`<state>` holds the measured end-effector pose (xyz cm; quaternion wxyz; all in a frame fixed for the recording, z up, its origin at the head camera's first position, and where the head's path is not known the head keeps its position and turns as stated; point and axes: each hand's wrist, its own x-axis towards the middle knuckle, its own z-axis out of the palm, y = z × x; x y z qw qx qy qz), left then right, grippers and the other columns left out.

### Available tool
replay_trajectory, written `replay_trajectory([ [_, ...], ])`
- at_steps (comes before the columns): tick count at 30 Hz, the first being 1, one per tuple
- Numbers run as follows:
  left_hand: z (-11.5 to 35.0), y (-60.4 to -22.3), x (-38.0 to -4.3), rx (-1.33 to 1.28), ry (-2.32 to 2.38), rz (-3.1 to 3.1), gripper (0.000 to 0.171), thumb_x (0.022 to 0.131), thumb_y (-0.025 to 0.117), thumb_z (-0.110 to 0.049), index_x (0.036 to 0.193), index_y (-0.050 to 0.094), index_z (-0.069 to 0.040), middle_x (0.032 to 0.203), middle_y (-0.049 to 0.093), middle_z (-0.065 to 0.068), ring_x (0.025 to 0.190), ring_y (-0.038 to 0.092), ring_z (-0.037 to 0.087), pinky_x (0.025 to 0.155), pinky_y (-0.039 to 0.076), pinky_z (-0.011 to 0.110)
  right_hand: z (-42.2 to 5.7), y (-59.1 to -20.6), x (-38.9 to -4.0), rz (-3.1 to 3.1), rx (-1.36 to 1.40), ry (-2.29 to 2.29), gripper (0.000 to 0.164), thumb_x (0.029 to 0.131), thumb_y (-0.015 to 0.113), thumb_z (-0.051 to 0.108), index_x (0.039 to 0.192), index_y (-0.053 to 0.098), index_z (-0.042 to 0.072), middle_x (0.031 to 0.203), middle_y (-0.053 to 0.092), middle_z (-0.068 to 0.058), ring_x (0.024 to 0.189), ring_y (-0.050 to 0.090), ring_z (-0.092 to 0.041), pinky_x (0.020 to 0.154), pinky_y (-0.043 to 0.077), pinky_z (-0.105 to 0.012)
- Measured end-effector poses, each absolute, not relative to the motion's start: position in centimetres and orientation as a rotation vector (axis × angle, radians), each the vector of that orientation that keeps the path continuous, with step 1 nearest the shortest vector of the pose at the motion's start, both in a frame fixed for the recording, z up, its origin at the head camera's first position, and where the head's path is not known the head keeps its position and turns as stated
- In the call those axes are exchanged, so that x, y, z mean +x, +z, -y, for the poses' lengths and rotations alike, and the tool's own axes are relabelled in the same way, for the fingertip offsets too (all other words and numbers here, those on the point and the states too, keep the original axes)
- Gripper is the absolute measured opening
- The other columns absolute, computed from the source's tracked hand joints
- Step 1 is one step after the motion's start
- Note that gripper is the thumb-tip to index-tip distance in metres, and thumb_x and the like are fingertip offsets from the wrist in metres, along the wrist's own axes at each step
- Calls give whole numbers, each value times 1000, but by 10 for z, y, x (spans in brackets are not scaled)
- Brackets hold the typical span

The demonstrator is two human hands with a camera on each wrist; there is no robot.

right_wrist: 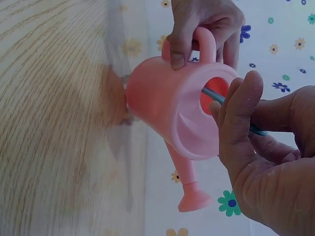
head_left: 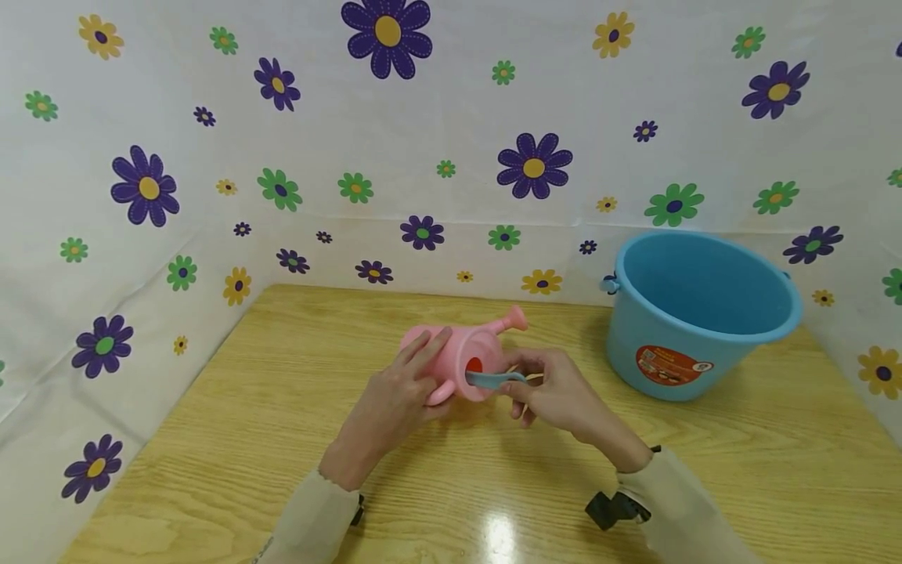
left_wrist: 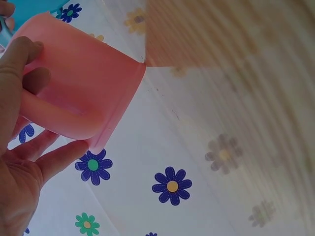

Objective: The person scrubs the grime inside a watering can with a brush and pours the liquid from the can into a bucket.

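A pink toy watering can (head_left: pixel 454 354) is tipped over low at the tabletop, its round red-lined opening turned towards me and its spout pointing to the back right. My left hand (head_left: pixel 395 395) grips it by the body and handle, the thumb lying on the pink wall (right_wrist: pixel 157 93) in the right wrist view. With thumb and fingers, my right hand (head_left: pixel 557 392) pinches a slim light-blue tool (head_left: pixel 493 380) with a curved end. The tool's other end reaches into the opening, where it is hidden.
A large blue bucket (head_left: pixel 634 352) with a red label stands at the back right of the wooden table (head_left: pixel 282 407). Flower-printed white cloth (head_left: pixel 451 117) hangs behind the table and along its left side.
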<state>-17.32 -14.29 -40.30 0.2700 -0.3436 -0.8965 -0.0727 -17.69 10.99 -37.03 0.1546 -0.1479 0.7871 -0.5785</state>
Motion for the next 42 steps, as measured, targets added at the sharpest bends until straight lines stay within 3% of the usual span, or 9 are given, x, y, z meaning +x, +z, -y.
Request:
replay_trajectory([
  [9, 144, -403, -173, -932, -194, 2400, 41, 81, 88, -26, 59, 58, -8, 147, 59, 18, 131, 61, 40, 79, 65, 34, -120, -364, -174, -2223, -387, -1658, 18, 97, 66, 4, 114, 66, -3, 74, 64, -12, 58, 61, -17, 54, 60, -27],
  [22, 146, -405, -174, -936, -174, 2390, 42, 83, 87, -26, 59, 57, -8, 146, 60, 17, 131, 61, 39, 80, 64, 33, -129, -361, -173, -2210, -380, -1689, 18, 97, 63, 0, 114, 65, -6, 74, 65, -5, 58, 62, -13, 53, 59, -25],
  [42, 147, -405, -176, -947, -217, 2396, 42, 79, 89, -24, 58, 56, -9, 147, 59, 18, 133, 60, 39, 82, 64, 34, -126, -364, -177, -2226, -393, -1671, 17, 98, 64, 2, 113, 65, -5, 74, 65, -9, 58, 62, -17, 54, 60, -27],
])
